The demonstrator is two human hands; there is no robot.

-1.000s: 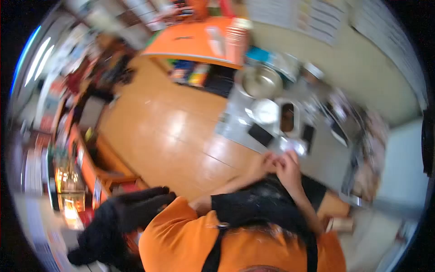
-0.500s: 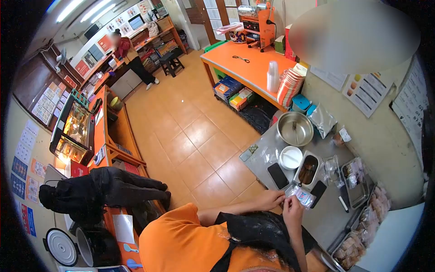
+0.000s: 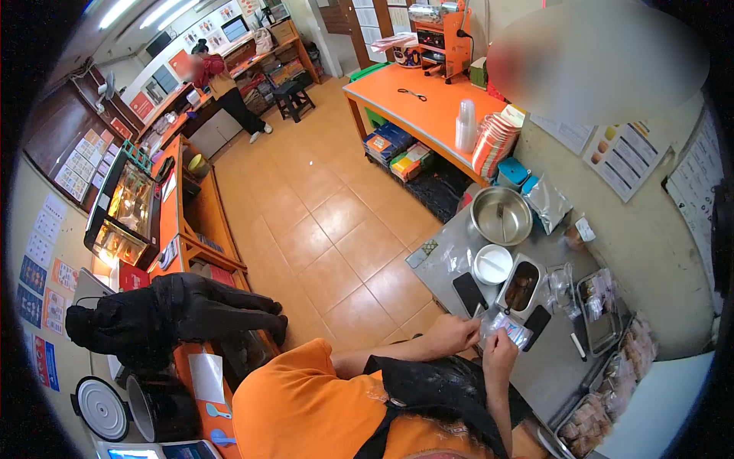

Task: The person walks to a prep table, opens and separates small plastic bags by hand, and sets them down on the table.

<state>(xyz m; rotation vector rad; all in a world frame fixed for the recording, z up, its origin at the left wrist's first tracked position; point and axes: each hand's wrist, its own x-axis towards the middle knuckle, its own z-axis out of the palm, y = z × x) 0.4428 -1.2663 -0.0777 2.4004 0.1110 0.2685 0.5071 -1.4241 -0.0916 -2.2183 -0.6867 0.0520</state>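
Note:
Over the near edge of the steel table, my left hand (image 3: 459, 333) is closed in a pinch on a small thin white strip (image 3: 478, 311). What the strip is made of cannot be told. My right hand (image 3: 500, 353) is closed on the edge of a clear plastic packet (image 3: 514, 329) with blue and red print. The two hands are close together but apart. Just beyond them stands a steel container (image 3: 522, 284) with dark contents and a handle in it. Dark phones lie on both sides, one phone (image 3: 468, 294) left and another phone (image 3: 537, 327) right.
A steel bowl (image 3: 501, 216) and a white round tub (image 3: 492, 265) stand farther back. To the right are a tray (image 3: 604, 329), a marker (image 3: 579, 346) and bagged food (image 3: 604, 417). One person in black (image 3: 130, 325) bends at the left counter; another person (image 3: 222, 88) stands far back.
My left hand has drawn slightly away from the packet, and the white strip now sticks up from its fingers. My right hand still holds the packet. The view has shifted slightly.

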